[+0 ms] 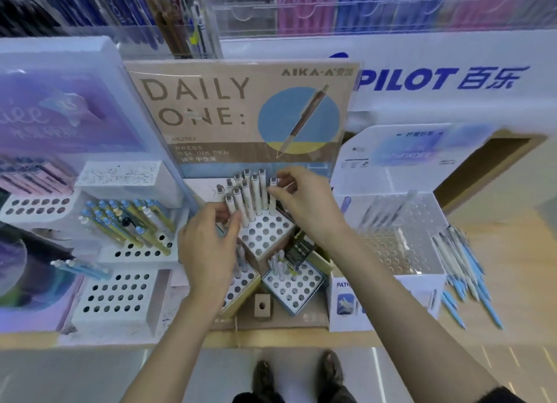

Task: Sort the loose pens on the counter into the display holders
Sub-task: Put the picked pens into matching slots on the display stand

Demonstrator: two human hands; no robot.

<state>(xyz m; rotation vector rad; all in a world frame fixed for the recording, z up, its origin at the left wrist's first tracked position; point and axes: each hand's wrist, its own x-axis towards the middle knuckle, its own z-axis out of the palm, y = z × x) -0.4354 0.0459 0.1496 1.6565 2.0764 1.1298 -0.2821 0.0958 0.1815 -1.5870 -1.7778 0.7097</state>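
holder (265, 233) below both hands, white pens (250, 197) upright between them. right hand (304, 200) pinches one near top, left hand (208, 246) grips front barrel. loose pens (461, 267) on surface (512, 233), far right of right hand. likely light, stiff, slick: take mid-barrel.

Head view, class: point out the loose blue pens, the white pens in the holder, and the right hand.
loose blue pens (464, 261), head view, a barrel
white pens (256, 197), head view, a barrel
right hand (307, 203), head view, its back
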